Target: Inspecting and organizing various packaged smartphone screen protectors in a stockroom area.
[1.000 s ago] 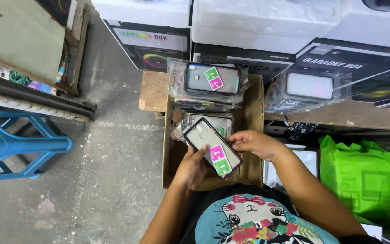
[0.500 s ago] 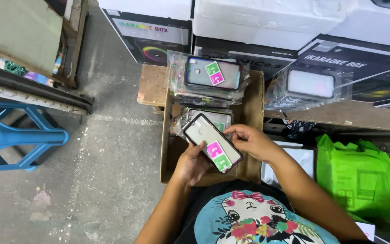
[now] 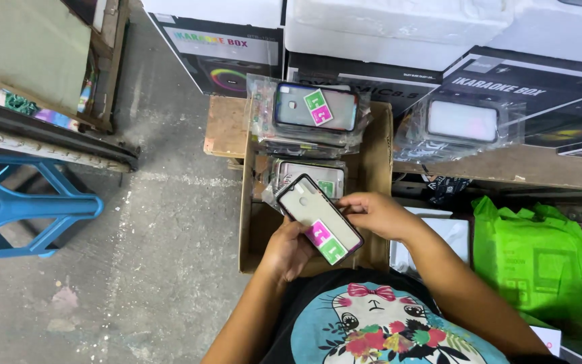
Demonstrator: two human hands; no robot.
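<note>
I hold a phone case (image 3: 319, 218) with a dark rim, a pale inside and pink and green stickers over a cardboard box (image 3: 250, 222). My left hand (image 3: 289, 249) grips it from below. My right hand (image 3: 372, 212) pinches its right edge. Inside the box lies another bagged case (image 3: 308, 176). A stack of bagged cases (image 3: 314, 111) rests on the box's far end.
A second pile of bagged cases (image 3: 463, 125) sits on a wooden shelf (image 3: 506, 175) to the right. Large printed cartons (image 3: 227, 50) and white foam blocks (image 3: 399, 27) stand behind. A blue plastic stool (image 3: 15, 205) is at left, a green bag (image 3: 537, 256) at right.
The view has drifted slightly. Both hands keep hold of the case, which has shifted a little toward me over the box.
</note>
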